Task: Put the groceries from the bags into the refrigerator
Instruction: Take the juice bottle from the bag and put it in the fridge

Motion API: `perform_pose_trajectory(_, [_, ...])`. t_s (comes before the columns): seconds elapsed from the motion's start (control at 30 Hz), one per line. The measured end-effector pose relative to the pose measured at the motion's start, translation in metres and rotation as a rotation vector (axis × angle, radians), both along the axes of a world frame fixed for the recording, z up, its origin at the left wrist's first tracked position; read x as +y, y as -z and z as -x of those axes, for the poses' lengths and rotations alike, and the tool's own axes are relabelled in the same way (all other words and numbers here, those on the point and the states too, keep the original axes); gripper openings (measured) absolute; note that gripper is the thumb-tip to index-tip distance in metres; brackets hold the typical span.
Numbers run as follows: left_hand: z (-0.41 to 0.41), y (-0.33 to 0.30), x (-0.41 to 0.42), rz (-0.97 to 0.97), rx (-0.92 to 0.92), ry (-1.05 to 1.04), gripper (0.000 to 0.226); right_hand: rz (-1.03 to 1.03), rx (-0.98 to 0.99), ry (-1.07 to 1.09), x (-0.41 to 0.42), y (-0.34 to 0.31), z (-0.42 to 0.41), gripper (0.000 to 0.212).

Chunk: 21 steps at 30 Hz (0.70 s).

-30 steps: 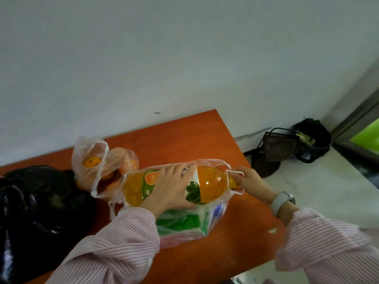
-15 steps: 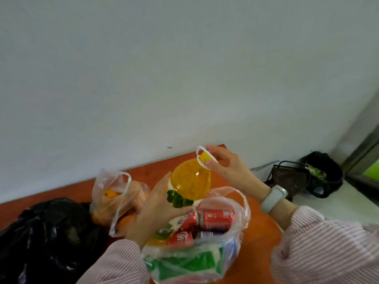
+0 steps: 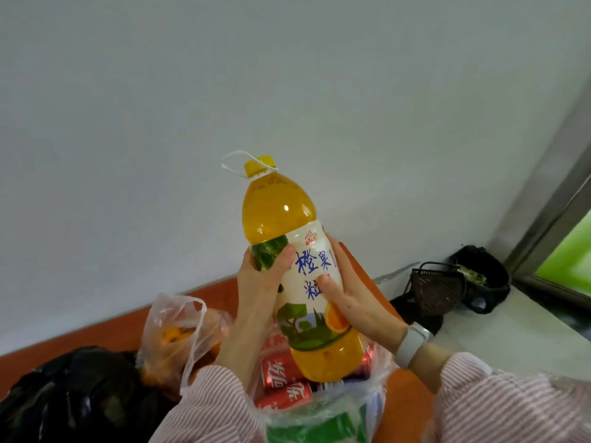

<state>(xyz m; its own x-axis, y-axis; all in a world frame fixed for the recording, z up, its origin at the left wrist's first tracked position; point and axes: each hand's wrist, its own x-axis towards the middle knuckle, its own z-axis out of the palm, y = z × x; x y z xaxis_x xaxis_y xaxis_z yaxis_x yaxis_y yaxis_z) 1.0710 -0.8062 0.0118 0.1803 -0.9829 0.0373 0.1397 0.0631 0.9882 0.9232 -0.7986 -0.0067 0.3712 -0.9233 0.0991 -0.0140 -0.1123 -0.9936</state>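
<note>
A large orange juice bottle with a yellow cap and a white carry loop is held upright above a clear plastic bag. My left hand grips its left side at the label. My right hand holds the right side, thumb on the label. Inside the bag lie red soda cans and a green pack. Another clear bag with oranges sits to the left on the orange table. No refrigerator is in view.
A black plastic bag lies at the lower left on the table. A white wall rises right behind the table. On the floor to the right stand a dark basket and a black bin, near a door frame.
The bottle has come up out of the clear bag and now stands upright. My right hand has left the cap loop and moved down onto the bottle's label.
</note>
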Motion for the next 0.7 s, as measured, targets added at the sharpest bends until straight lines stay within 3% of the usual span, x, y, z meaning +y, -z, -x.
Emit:
perform_pose_trajectory(0.1, [0.032, -0.006, 0.010, 0.072, -0.063, 0.113, 0.040, 0.023, -0.028, 0.127, 0.026, -0.008, 0.022, 0.068])
perform_pose_trajectory(0.23, [0.085, -0.005, 0.044, 0.104, -0.116, 0.308, 0.072, 0.034, -0.068, 0.316, 0.084, -0.007, 0.067, 0.058])
perform_pose_trajectory(0.33, [0.136, 0.000, 0.090, 0.069, -0.077, 0.438, 0.056, -0.007, -0.029, 0.481, 0.144, 0.003, 0.111, 0.065])
perform_pose_trajectory(0.5, [0.229, 0.029, 0.196, -0.022, -0.068, 0.737, 0.074, -0.054, 0.053, 0.769, 0.283, 0.033, 0.186, 0.065])
perform_pose_trajectory(0.7, [0.337, 0.064, 0.371, -0.199, -0.107, 1.137, 0.077, -0.145, -0.014, 1.139, 0.493, 0.058, 0.246, 0.039])
